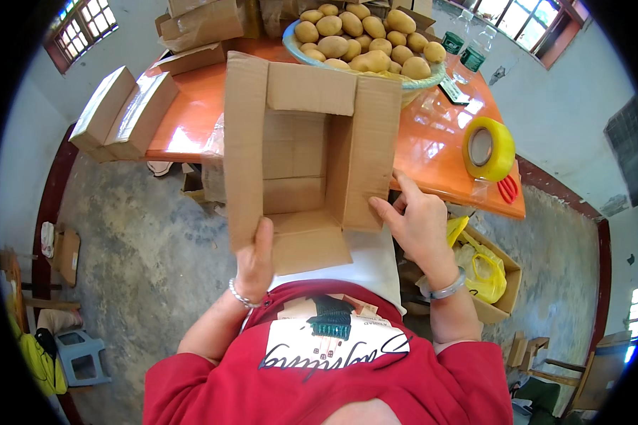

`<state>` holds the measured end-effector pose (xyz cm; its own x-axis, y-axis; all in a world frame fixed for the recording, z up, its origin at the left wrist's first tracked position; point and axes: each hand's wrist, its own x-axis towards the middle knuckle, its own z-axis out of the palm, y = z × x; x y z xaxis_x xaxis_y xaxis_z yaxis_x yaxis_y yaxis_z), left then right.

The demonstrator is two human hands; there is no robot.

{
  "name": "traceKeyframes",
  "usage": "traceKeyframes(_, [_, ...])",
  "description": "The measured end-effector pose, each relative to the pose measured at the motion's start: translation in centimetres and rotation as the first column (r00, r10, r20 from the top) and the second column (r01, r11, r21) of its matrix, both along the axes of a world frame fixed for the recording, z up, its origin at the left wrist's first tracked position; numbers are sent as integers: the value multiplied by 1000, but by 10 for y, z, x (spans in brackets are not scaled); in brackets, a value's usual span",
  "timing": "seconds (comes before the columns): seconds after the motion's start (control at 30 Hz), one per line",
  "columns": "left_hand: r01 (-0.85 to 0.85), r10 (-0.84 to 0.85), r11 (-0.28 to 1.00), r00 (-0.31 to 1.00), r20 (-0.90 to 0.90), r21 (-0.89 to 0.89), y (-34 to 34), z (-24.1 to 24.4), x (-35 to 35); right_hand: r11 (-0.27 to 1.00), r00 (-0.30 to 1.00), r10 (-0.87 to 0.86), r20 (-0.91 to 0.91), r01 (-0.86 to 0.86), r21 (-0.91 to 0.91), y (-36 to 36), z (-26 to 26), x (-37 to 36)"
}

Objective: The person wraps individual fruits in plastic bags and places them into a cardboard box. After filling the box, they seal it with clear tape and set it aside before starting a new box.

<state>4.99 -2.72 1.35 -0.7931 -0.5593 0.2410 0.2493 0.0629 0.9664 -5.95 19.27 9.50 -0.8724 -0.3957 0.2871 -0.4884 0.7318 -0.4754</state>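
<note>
An empty cardboard box (375, 159) with its flaps folded outward is held up in front of my body, its opening facing me. My left hand (256, 263) grips the lower left flap, thumb on the inner face. At the right flap, my right hand (417, 220) pinches the edge between thumb and fingers. Behind the box, a blue basin (430, 81) heaped with potatoes (372, 61) stands on the orange table (430, 143). A large roll of yellow tape (489, 149) lies at the table's right, beside red-handled scissors (508, 189).
Two closed cardboard boxes (122, 117) sit at the table's left end, with more cardboard (202, 26) behind. Plastic bottles (474, 53) and a phone (453, 91) are at the back right. An open carton (510, 287) with yellow bags stands below the table; a stool (82, 358) is lower left.
</note>
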Motion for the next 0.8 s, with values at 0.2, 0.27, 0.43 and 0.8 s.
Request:
traceKeyframes(0.2, [202,-187,968,976,111,-147,-56,50,5,965,939,-2,-345,-89,-247,20,26,5])
traceKeyframes(0.27, [331,-307,935,936,174,-127,-67,66,5,984,832,42,-553,-131,-121,16,45,-4])
traceKeyframes(0.43, [502,-448,847,851,273,-176,-43,92,4,984,834,110,-541,-14,178,-22,38,-15])
traceKeyframes(0.8, [560,-650,744,733,200,364,-91,86,-15,727,900,342,270,-72,-683,29,9,-45])
